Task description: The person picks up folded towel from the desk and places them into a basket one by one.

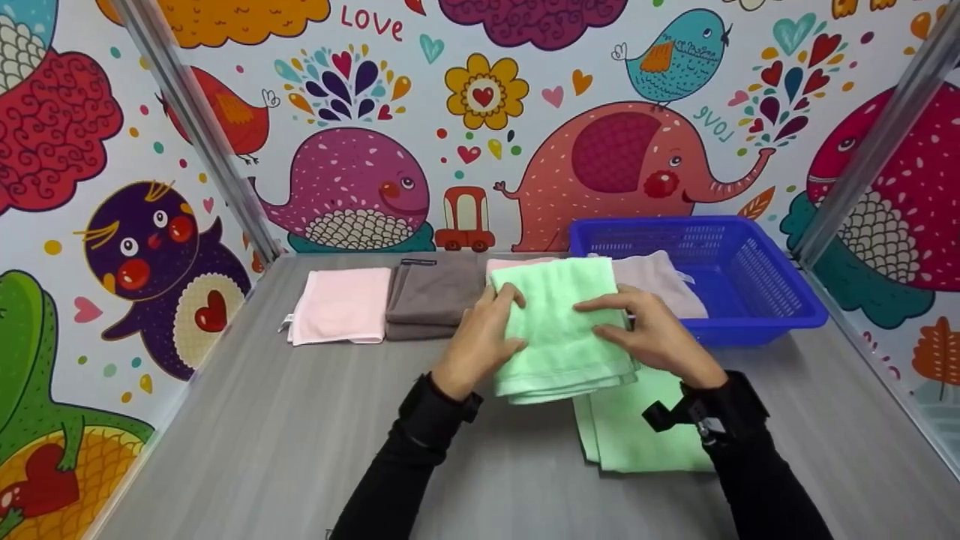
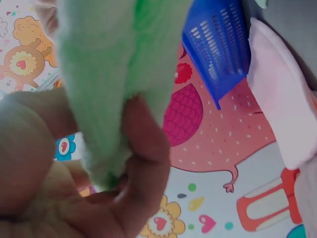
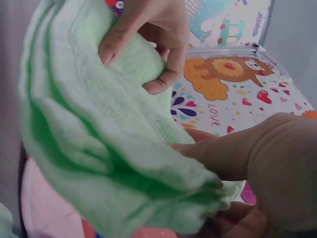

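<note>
A folded light-green towel (image 1: 566, 330) is held up off the table between both hands. My left hand (image 1: 476, 349) grips its left edge, and in the left wrist view the fingers and thumb (image 2: 148, 134) curl round the cloth. At the right edge, my right hand (image 1: 664, 337) pinches the layers; in the right wrist view the thumb (image 3: 218, 153) lies on top with fingers beneath. Several folded layers show along the towel's lower edge. Another light-green towel (image 1: 652, 442) lies flat on the table below the right hand, partly hidden by it.
A blue basket (image 1: 795, 322) stands at the back right, a pale mauve towel (image 1: 652, 281) hanging over its front left side. Along the back lie a folded pink towel (image 1: 341, 307), stacked grey-brown towels (image 1: 435, 296) and another pink towel (image 1: 510, 264), mostly hidden. Patterned walls enclose the table.
</note>
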Demonstrator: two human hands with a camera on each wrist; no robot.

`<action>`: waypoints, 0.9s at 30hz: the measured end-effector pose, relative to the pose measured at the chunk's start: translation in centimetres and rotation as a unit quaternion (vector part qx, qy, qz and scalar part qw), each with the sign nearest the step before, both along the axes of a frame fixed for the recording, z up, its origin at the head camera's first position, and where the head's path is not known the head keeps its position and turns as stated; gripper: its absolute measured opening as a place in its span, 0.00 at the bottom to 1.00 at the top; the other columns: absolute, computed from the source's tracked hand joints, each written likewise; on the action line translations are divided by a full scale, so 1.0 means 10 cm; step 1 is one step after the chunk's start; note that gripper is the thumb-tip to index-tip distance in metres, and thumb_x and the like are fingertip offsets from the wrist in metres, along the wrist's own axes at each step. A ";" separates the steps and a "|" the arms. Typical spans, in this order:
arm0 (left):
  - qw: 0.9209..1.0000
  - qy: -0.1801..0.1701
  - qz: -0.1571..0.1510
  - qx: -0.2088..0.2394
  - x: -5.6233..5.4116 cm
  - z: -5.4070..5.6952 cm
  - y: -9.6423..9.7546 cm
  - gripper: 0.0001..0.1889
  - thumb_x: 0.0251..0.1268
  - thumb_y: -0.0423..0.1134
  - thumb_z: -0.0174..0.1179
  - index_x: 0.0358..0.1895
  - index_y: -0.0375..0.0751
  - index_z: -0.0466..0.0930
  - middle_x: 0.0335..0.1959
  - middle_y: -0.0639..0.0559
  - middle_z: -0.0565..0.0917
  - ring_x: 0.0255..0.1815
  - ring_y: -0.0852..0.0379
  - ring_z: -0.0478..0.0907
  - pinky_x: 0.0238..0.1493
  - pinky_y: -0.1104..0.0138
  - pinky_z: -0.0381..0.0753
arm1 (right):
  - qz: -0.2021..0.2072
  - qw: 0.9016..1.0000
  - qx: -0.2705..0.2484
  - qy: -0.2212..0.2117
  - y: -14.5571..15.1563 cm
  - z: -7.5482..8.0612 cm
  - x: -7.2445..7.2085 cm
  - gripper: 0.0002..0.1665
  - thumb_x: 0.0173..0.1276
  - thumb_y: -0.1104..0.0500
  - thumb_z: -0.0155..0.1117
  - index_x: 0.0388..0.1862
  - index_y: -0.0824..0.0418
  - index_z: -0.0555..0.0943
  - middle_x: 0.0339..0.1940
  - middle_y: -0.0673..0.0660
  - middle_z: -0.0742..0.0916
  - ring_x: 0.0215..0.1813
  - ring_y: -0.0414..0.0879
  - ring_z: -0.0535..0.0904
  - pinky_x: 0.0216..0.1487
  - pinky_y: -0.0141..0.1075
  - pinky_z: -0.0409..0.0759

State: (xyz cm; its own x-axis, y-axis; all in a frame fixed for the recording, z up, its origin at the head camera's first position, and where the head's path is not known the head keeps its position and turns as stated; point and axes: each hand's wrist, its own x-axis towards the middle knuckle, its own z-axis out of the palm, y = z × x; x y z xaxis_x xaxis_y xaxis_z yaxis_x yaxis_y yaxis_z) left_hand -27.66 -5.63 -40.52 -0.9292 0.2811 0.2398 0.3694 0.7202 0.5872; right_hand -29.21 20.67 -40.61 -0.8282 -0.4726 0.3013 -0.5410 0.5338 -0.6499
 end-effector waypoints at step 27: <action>0.975 0.217 -0.002 -0.040 -0.42 -0.27 0.88 0.29 0.62 0.15 0.56 0.67 0.36 0.77 0.58 0.37 0.78 0.51 0.45 0.76 0.56 0.60 0.82 | -0.185 0.958 -0.110 0.192 0.60 -0.32 -0.45 0.21 0.75 0.68 0.61 0.60 0.52 0.87 0.46 0.59 0.84 0.34 0.42 0.60 0.38 0.36 0.53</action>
